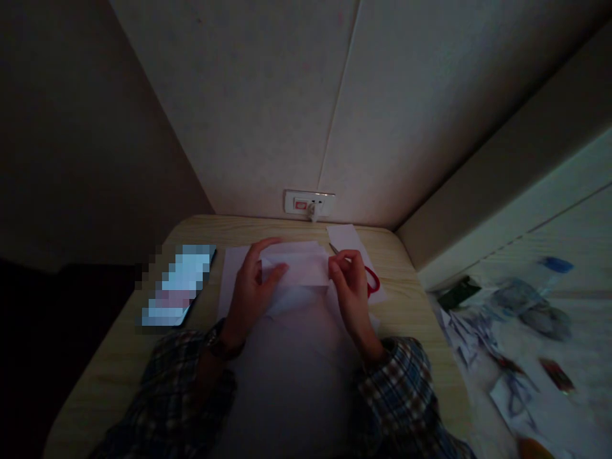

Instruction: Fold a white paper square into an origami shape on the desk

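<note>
A folded white sheet of paper [306, 271] is held up between my two hands above the wooden table [406, 357]. My left hand [255, 280] grips its left end, thumb across the front and fingers curled behind. At the right edge, my right hand [350, 277] has thumb and index finger pinched together on the paper. More white paper [234, 261] lies flat on the table beneath and around it. Just behind my right hand, a pair of scissors with red handles [373, 280] rests on a white paper strip [344, 236], partly hidden by the hand.
A phone with a blurred, lit screen [182, 280] lies on the left of the table. The back wall holds a socket [310, 203] with a plug in it. To the right, below the table, are paper scraps [471, 338] and a clear bottle with a blue cap [557, 264].
</note>
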Available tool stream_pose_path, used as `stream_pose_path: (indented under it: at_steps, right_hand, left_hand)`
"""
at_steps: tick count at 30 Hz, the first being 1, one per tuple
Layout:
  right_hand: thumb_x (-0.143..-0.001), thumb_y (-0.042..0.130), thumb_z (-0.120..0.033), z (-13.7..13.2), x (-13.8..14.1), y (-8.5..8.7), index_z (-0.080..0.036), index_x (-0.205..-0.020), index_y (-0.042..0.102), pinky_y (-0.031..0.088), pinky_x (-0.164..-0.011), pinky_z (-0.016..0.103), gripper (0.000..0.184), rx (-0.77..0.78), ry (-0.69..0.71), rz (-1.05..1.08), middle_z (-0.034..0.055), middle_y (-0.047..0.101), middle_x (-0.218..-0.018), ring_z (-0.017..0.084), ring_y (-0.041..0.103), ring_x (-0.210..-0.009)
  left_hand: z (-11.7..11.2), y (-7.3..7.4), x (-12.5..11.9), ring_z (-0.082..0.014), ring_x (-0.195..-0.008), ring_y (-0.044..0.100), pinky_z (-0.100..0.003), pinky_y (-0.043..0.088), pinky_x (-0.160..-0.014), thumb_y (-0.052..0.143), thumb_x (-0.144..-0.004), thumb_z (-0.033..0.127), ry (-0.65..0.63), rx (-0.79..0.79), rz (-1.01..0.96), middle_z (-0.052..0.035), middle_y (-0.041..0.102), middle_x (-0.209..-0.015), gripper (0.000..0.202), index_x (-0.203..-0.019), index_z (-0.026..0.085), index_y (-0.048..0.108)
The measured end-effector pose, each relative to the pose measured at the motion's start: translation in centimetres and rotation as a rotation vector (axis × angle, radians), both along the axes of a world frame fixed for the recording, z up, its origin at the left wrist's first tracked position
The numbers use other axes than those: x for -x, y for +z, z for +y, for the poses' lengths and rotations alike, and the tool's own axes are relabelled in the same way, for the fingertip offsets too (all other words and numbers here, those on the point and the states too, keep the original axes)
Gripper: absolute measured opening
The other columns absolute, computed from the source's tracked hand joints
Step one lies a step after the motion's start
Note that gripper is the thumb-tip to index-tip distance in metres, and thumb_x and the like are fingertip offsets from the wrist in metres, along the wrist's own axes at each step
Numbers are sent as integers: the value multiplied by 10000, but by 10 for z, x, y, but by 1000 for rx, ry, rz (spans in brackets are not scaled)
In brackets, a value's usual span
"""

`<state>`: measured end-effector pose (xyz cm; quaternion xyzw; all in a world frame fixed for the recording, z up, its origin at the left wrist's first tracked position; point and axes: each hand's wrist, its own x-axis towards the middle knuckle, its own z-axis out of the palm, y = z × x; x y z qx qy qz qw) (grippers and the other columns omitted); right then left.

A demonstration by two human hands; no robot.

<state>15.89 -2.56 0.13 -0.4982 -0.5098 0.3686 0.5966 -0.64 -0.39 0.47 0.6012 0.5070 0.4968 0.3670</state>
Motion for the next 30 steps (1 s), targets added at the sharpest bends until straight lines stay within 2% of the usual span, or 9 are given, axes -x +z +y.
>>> stream_pose_path:
  at_steps: [2,5,7,11,14,17,25,30]
  right_hand:
    - [-823,550,-301,2,-1,-2,-229,-821,438,419,-600,215,133,2,19,9,-34,548,-773,99,515,-662]
    - [-811,560,-307,5,-1,-4,-213,-769,474,431,-611,224,134,29,82,-63,-18,559,-776,112,533,-691]
    - [-805,564,-307,6,0,-4,-205,-749,516,439,-607,228,126,60,124,-124,-13,563,-749,122,547,-699]
    - [-810,563,-295,5,2,-1,-206,-759,589,466,-655,257,106,24,148,-202,12,606,-820,152,575,-788]
    - [-804,578,-265,5,2,1,-204,-698,605,456,-799,301,125,-84,83,-252,36,601,-969,177,556,-948]
    - [-793,594,-250,7,1,-1,-199,-660,606,415,-895,335,142,-130,34,-276,45,578,-1026,182,540,-994]
    - [-780,602,-259,7,3,-6,-183,-640,608,400,-907,363,159,-37,3,-305,61,561,-1032,196,534,-998]
    - [-785,605,-269,5,3,-4,-197,-669,602,389,-935,376,137,-98,-10,-310,56,559,-1051,195,521,-1026]
  left_hand:
    - [1,0,1,-77,-554,502,-202,399,-498,580,-766,256,72,-49,34,-9,628,-970,412,-1173,224,520]
    - [2,1,3,-123,-703,583,-237,463,-639,521,-807,256,95,-90,66,-12,663,-936,206,-964,201,642]
    - [2,1,3,-157,-834,606,-273,472,-765,487,-827,251,64,-100,63,-18,681,-905,194,-859,192,669]
    - [3,1,3,-190,-989,582,-315,440,-895,551,-791,267,40,-87,62,-36,666,-1027,220,-969,186,651]
    - [3,-2,1,-202,-1004,576,-333,439,-906,621,-741,295,27,-103,89,-43,649,-1064,298,-1020,188,629]
    - [3,-4,0,-202,-1010,571,-344,430,-920,635,-736,306,8,-144,131,-39,648,-1055,288,-1003,199,630]
    - [1,-2,0,-201,-987,565,-368,421,-935,624,-756,284,-42,-195,274,-41,663,-995,212,-954,217,665]
    - [2,-4,-1,-197,-950,581,-360,446,-904,591,-773,242,-32,-173,297,-39,670,-983,185,-935,219,676]
